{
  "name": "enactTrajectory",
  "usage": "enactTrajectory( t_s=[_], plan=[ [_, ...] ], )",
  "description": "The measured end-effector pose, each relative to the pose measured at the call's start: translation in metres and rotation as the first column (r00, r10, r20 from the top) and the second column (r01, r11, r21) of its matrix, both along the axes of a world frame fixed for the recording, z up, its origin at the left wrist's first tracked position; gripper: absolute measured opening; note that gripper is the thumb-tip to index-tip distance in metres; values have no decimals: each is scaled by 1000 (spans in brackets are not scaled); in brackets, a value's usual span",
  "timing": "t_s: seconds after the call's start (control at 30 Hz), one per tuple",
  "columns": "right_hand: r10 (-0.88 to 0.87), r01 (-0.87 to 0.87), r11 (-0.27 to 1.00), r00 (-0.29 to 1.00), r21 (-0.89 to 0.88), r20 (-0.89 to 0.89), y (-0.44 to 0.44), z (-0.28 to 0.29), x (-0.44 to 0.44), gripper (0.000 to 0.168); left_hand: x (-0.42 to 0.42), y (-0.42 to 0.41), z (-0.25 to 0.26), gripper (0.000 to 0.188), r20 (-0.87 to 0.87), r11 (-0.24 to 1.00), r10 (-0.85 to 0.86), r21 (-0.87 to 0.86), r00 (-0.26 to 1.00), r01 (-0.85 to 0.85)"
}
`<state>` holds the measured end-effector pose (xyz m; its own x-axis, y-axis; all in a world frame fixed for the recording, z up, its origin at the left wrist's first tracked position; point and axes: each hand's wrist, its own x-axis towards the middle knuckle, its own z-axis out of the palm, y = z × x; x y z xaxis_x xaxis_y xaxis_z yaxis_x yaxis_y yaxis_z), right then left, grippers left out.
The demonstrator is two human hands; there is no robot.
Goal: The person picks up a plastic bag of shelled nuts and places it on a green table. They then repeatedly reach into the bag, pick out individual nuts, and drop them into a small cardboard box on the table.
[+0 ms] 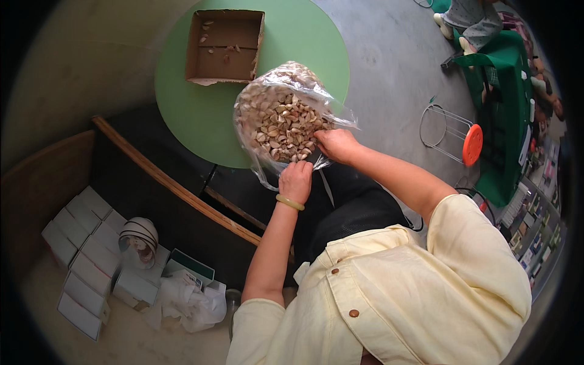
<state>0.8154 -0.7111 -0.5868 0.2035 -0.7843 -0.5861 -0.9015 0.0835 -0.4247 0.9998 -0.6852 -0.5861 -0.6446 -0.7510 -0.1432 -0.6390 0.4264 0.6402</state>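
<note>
A clear plastic bag (248, 114) full of unpeeled garlic cloves (287, 125) sits at the near edge of a round green table (182, 123), its mouth spread wide. My left hand (295, 182), with a pale bangle on its wrist, grips the bag's near rim. At the right side of the mouth, my right hand (338, 145) has its fingers curled over the rim, against the cloves. Bunched plastic shows between the two hands. Farther back on the table stands an open cardboard box (228, 34) with a few loose cloves inside.
White boxes (91, 264) are stacked on the floor at lower left, with a striped bowl-shaped object (139, 242) and a crumpled white bag (191, 301). A wooden edge (178, 178) runs beside the table. At right are an orange-topped stool (472, 145), green cloth (502, 127) and another person's legs (472, 20).
</note>
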Motion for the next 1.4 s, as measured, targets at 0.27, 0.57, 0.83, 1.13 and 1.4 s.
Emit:
enactTrajectory(
  t_s=[0.27,0.57,0.83,1.13,1.4],
  plan=[
    [74,-64,983,996,171,-52,-12,-1,7,29,-16,-25,-14,9,282,956,-182,275,942,102],
    [208,-206,954,978,216,12,-12,-8,5,22,-3,-5,-8,11,242,981,-137,169,960,97],
    [147,-130,962,988,240,-56,-16,4,-9,30,-4,-4,0,7,183,991,-114,96,977,97],
    [24,-24,993,1000,115,-6,-17,0,5,19,-5,-7,8,8,143,988,-137,92,980,125],
    [66,-68,993,998,99,22,-15,-10,4,18,-4,-6,7,7,107,989,-133,82,985,125]
  ],
)
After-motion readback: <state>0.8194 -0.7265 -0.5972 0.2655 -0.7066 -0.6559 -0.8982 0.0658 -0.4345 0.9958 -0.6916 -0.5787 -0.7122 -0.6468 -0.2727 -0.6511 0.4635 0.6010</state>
